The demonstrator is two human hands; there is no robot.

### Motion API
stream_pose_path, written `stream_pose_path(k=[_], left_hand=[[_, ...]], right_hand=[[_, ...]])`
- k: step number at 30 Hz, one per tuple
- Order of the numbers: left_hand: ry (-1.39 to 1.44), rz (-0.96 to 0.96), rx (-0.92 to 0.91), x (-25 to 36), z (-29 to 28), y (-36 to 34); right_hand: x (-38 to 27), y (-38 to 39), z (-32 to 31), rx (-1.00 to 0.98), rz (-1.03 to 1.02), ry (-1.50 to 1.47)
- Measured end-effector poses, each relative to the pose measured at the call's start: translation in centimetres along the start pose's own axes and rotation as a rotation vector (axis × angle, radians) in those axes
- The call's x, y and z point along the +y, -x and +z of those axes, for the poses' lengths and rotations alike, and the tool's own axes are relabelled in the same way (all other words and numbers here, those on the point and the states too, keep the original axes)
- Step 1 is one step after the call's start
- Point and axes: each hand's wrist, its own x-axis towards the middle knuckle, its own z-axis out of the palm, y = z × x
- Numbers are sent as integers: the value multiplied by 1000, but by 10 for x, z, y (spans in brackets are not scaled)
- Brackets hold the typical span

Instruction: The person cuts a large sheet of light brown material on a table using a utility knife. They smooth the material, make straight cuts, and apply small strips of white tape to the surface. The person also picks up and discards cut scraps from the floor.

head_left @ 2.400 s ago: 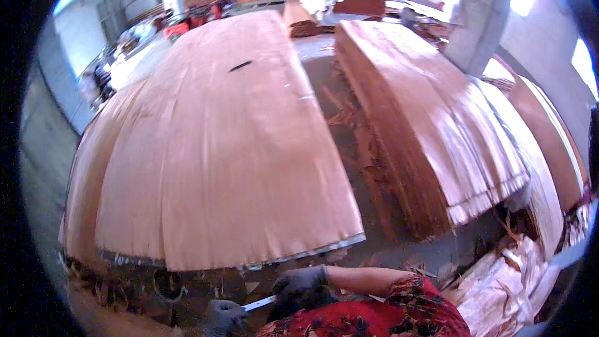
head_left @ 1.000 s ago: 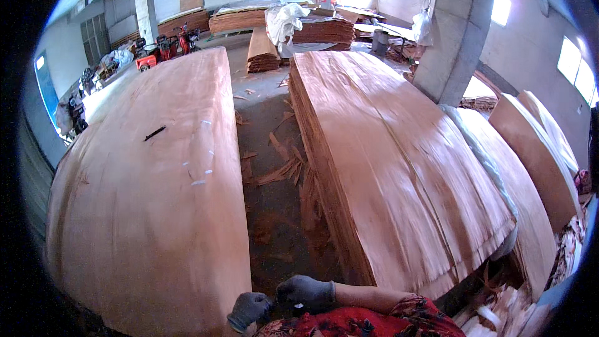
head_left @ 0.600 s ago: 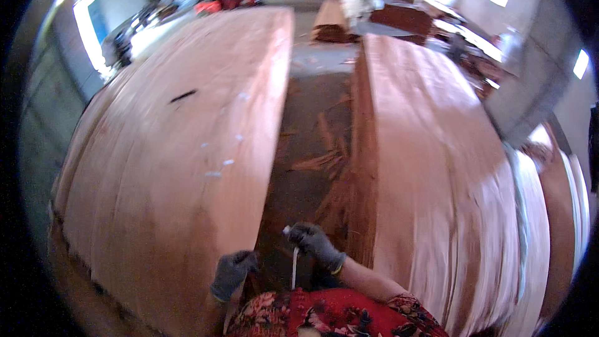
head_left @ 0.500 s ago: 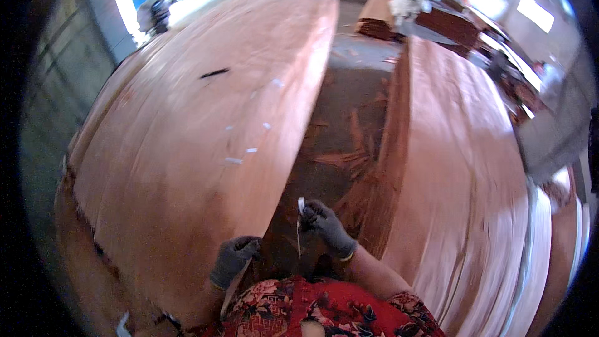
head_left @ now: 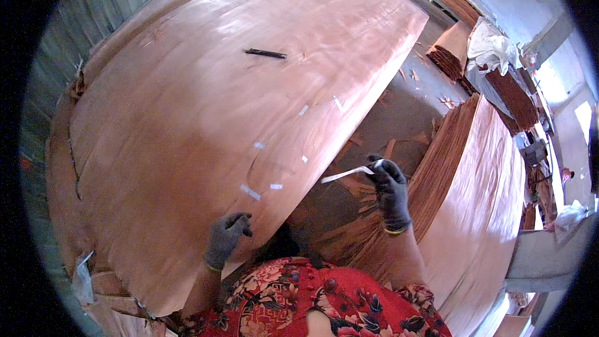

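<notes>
My right hand (head_left: 390, 193), in a dark grey knit glove, is closed on a thin white strip of tape (head_left: 346, 175). The strip sticks out to the left, over the gap between two stacks of wood veneer. My left hand (head_left: 226, 238), gloved alike, hovers over the near right part of the large reddish veneer sheet (head_left: 187, 118). Its fingers are loosely bent and a little apart, with nothing visible in them. Short pieces of white tape, among them one piece (head_left: 250, 192), lie on the sheet along its right side. A black slender tool (head_left: 265, 53) rests farther back.
A second veneer stack (head_left: 480, 181) stands to the right. Veneer scraps (head_left: 390, 148) litter the floor between the stacks. White plastic sheeting (head_left: 490, 45) lies on more stacks at the far right. A corrugated wall (head_left: 81, 43) runs along the left.
The view has swung left, shifting the stacks rightward in it. My right hand has moved forward and away from my left, and the tape strip now points left instead of hanging down.
</notes>
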Motion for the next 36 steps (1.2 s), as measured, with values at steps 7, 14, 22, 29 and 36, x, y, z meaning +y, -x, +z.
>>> stream_pose_path(k=[7, 14, 22, 29, 36], left_hand=[[-167, 16, 33, 81, 20, -110], [-207, -22, 241, 107, 30, -174], [22, -91, 426, 115, 37, -240], [388, 28, 411, 132, 18, -352], [101, 96, 582, 98, -18, -409]], right_hand=[[-52, -119, -33, 20, -205, 289], [-41, -249, 20, -311, 29, 270], [26, -325, 157, -765, 252, 232], [64, -329, 226, -878, 401, 411], [101, -353, 253, -807, 552, 377]])
